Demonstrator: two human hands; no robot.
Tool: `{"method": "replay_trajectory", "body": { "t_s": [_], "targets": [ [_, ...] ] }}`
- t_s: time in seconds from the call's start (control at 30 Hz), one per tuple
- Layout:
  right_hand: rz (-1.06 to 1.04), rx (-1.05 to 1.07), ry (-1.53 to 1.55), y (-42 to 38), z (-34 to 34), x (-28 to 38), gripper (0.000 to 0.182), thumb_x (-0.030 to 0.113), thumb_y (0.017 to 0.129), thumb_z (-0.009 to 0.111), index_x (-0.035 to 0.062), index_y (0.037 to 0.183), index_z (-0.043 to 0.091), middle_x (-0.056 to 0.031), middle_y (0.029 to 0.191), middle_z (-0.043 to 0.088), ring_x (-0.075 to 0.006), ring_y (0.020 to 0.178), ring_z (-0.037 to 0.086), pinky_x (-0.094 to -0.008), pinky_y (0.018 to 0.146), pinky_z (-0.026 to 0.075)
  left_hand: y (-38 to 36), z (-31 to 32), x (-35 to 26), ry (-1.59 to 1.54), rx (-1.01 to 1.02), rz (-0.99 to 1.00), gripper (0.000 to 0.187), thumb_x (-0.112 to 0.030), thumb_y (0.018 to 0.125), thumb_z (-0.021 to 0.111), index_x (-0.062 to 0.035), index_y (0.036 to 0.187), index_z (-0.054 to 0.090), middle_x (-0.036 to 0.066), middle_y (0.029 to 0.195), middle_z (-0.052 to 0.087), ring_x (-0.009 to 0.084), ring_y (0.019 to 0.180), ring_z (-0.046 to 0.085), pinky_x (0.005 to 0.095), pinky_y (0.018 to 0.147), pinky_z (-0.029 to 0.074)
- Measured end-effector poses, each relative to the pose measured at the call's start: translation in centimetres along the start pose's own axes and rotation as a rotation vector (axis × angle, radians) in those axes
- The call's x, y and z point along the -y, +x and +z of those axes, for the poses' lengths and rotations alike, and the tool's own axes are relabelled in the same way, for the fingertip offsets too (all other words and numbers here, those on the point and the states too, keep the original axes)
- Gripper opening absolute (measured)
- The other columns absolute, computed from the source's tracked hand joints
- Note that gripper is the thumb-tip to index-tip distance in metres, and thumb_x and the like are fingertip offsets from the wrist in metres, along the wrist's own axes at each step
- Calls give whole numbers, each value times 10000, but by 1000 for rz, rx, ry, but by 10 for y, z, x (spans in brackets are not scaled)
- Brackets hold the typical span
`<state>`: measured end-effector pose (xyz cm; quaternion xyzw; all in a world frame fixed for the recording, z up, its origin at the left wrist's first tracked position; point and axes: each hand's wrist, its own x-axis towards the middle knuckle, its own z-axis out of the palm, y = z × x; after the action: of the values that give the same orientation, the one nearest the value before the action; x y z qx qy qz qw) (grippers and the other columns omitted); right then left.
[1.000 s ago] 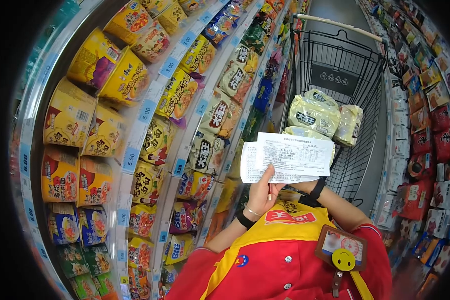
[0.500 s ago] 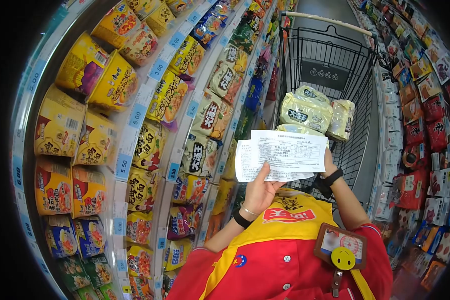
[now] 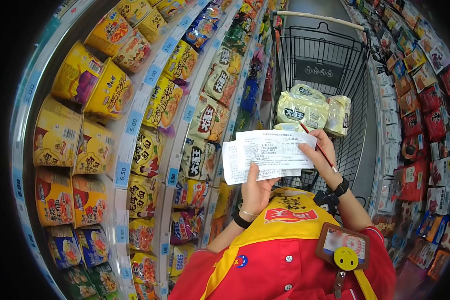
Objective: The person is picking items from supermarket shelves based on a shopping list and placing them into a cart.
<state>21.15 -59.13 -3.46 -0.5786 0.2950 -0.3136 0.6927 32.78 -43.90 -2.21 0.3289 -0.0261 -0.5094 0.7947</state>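
Observation:
My left hand (image 3: 257,192) is closed on the lower edge of some printed sheets of paper (image 3: 270,156), thumb on top and fingers underneath. The top sheet carries a form with handwritten lines. My right hand (image 3: 324,152) is at the sheets' right edge with a slim red pencil (image 3: 325,156) held in it, slanting up to the left; its thumb lies over the paper. Beyond the papers, several pale-yellow noodle packs (image 3: 302,107) lie in a black wire shopping cart (image 3: 355,90).
On the left, shelves hold cup noodles (image 3: 62,132) and bagged noodles (image 3: 165,102) behind blue price strips (image 3: 133,129). Packaged snacks (image 3: 432,120) line the right side. The cart's pale handle (image 3: 320,18) is at the far end.
The papers have shifted slightly left and down. My right hand has come from behind the sheets to their right edge, and the pencil now shows in it.

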Motion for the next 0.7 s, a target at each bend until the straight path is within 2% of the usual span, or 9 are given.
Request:
{"method": "replay_trajectory", "body": {
  "t_s": [0.13, 0.23, 0.33, 0.43, 0.53, 0.63, 0.67, 0.7],
  "targets": [
    [-27, 4, -34, -3, 9, 1, 277, 64, 752, 640, 27, 936, 435, -54, 839, 569, -76, 743, 533, -190, 645, 427, -4, -3, 5, 113, 28, 52, 392, -160, 899, 455, -23, 1241, 322, 126, 1184, 463, 227, 1060, 501, 393, 875, 451],
    [-41, -4, -18, -8, 16, 7, 281, 58, 745, 648, 33, 928, 435, -39, 823, 558, -64, 737, 519, -181, 639, 416, -3, 1, 6, 218, -30, 18, 387, -148, 886, 486, -21, 1224, 348, 112, 1168, 471, 222, 1051, 503, 387, 882, 445],
    [-72, -17, -59, -11, 20, 1, 280, 47, 740, 649, 38, 921, 435, -25, 807, 540, -58, 729, 502, -176, 643, 408, -3, -2, 8, 167, -48, 1, 377, -154, 881, 498, -18, 1208, 368, 109, 1163, 473, 224, 1041, 509, 378, 870, 454],
    [-85, -10, -73, -13, 20, -5, 296, 43, 737, 653, 42, 929, 428, -23, 838, 523, -59, 727, 489, -177, 644, 403, -4, 0, 6, 235, -47, -6, 376, -149, 878, 503, -17, 1204, 372, 110, 1161, 475, 224, 1040, 509, 378, 877, 450],
    [-195, -34, -151, -15, 16, -10, 320, 48, 750, 643, 35, 982, 423, -43, 877, 519, -89, 723, 500, -204, 643, 416, -3, -5, 6, 194, -71, -28, 371, -142, 891, 472, -19, 1220, 354, 118, 1184, 463, 231, 1068, 496, 386, 904, 433],
    [-249, -136, -402, -17, 4, -4, 355, 55, 766, 625, 25, 1045, 408, -72, 901, 515, -141, 708, 520, -245, 634, 432, -2, -6, -9, -34, -51, -88, 366, -126, 906, 419, -18, 1243, 326, 130, 1226, 439, 249, 1108, 470, 405, 933, 409],
    [-329, -197, -669, -16, -3, -9, 368, 58, 766, 613, 26, 1074, 415, -115, 879, 524, -220, 713, 549, -294, 630, 449, 0, -10, -12, -113, -59, -102, 372, -130, 916, 374, -26, 1266, 300, 126, 1264, 412, 260, 1150, 430, 430, 970, 367],
    [-332, -180, -780, -16, -7, -9, 355, 46, 779, 597, 32, 1086, 421, -98, 853, 513, -200, 720, 541, -279, 631, 449, 0, -13, -15, -191, -27, -121, 378, -138, 917, 373, -34, 1272, 298, 119, 1270, 409, 256, 1161, 418, 435, 978, 350]
  ]
}}
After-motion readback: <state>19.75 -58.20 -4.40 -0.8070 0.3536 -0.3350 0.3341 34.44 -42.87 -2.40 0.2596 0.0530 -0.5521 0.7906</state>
